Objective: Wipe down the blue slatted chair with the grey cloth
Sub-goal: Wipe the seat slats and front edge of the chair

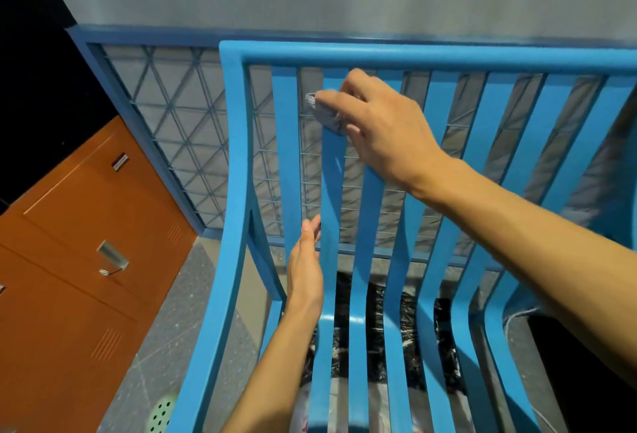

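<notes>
1. Head view: the blue chair (pixel 238 163) fills the centre and the right of the frame, with its curved slats running from the top rail down to the seat at the bottom.
2. The right hand (pixel 382 125), in the upper middle of the frame, is closed around the grey cloth (pixel 325 112) and presses it on the second slat (pixel 332 191) from the left, a little under the top rail. Only a small part of the cloth shows between the fingers.
3. The left hand (pixel 306 267), in the lower middle of the frame, is flat and open, with the fingers straight, and it holds nothing. It stands edge-on just beside the same slat, lower down; whether it touches the slat, one cannot tell.
4. To do this step well, the person should probably pull the cloth down the whole slat in one long stroke, wrap it a little around both edges, and steady the chair with the free hand. Most slats to the right seem not yet reached.
5. The slats look smooth and painted, so the cloth should slide easily.
6. Behind the chair there is a blue railing (pixel 144 108) with wire mesh. An orange cabinet (pixel 69 260) stands at the lower left, on a grey speckled floor (pixel 165 322).
</notes>
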Tool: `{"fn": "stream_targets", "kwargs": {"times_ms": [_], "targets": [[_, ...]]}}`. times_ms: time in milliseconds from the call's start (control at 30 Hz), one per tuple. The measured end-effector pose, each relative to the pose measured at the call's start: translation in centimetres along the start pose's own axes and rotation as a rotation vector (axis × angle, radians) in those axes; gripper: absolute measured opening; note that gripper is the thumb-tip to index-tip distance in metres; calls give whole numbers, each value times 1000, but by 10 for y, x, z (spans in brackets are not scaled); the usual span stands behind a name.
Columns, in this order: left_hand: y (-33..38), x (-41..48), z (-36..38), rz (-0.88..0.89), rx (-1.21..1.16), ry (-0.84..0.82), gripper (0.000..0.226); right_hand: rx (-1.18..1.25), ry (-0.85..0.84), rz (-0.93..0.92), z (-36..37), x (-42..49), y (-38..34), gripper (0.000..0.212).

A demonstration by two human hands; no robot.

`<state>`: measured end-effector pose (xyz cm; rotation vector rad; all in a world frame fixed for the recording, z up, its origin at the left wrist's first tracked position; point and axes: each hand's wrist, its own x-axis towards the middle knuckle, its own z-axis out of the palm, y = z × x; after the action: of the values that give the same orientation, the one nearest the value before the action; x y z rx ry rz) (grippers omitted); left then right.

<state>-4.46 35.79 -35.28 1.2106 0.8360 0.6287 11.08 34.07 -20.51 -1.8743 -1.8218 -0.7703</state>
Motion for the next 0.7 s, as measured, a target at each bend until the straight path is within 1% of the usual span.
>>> {"fn": "stream_targets", "kwargs": {"times_ms": [67, 100, 167, 200, 267, 300, 333, 433, 500, 567, 600, 700], "targets": [[2, 1, 0, -3, -25, -2, 52, 16, 7, -22, 10, -9, 0, 29], [3, 1, -1, -4, -34, -7, 50, 34, -23, -49, 19, -20, -1, 27], [5, 1, -3, -11, -42, -13, 48, 44, -170, -108, 36, -46, -7, 25], [5, 1, -5, -15, -44, -15, 49, 38, -240, -139, 40, -55, -10, 28], [6, 3, -8, -16, -36, -21, 51, 24, -311, -193, 34, -51, -9, 28], [5, 3, -9, -14, -38, -21, 51, 13, -301, -197, 25, -40, -6, 23], [3, 3, -10, -9, -44, -19, 52, -11, -249, -185, 15, -25, -2, 19], [-1, 2, -8, 0, -74, -8, 54, -62, -36, -89, -19, 24, 12, 34], [-3, 0, -7, 0, -93, -5, 54, -63, -12, -61, -20, 31, 15, 33], [-5, 2, -8, 7, -107, 4, 55, -86, -82, -106, 0, 10, 4, 20], [-6, 4, -10, 14, -114, 8, 55, -85, -143, -134, 12, -7, -4, 20], [-7, 9, -11, -4, -166, -18, 56, -16, -348, -179, 48, -66, -20, 33]]}}
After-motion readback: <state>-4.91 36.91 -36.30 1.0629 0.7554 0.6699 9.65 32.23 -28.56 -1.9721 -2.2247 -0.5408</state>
